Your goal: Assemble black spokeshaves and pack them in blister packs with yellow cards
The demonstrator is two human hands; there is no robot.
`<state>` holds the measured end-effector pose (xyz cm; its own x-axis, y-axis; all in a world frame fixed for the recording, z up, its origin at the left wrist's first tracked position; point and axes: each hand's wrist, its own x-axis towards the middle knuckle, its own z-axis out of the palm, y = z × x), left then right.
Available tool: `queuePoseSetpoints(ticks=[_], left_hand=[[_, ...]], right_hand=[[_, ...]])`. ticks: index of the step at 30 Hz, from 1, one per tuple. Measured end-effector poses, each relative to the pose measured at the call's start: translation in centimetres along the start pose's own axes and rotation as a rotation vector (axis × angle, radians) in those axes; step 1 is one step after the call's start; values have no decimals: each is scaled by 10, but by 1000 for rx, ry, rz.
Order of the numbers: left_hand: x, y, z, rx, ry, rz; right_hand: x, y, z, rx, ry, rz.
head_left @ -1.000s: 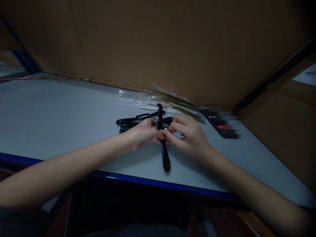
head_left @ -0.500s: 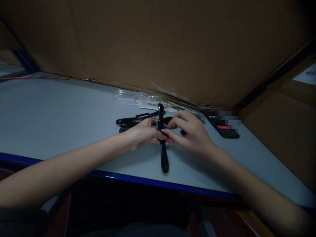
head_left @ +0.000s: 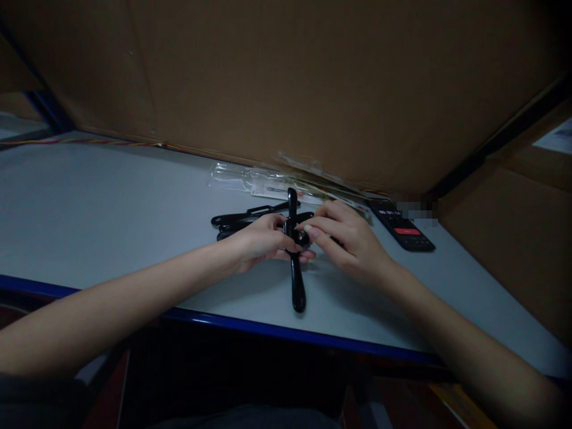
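Your left fingers (head_left: 282, 241) are clamping the black plastic bar (head_left: 297, 286) at mid-frame, while your right fingers (head_left: 318, 231) are pinching a small dark round piece (head_left: 302, 238) against it.

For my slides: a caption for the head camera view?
Left hand and right hand hold a black handle on a grey table.

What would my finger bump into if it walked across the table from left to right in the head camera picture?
twisted wire, left hand, long black plastic piece, right hand, black keypad device
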<state>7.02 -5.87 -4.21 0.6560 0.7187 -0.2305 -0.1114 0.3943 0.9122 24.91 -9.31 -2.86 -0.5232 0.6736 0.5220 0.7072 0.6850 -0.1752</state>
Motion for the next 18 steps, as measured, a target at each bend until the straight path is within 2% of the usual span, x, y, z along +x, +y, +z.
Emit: queuePoseSetpoints(ticks=[4,11,18], left_hand=[[-1,2,2,-15,13,-34],[0,1,1,5,26,-10],[1,-1,0,-11,10,14]], right_hand=[[1,-1,-2,-33,25,12],[0,-7,0,121,-3,8],[0,0,-2,-88,12,8]])
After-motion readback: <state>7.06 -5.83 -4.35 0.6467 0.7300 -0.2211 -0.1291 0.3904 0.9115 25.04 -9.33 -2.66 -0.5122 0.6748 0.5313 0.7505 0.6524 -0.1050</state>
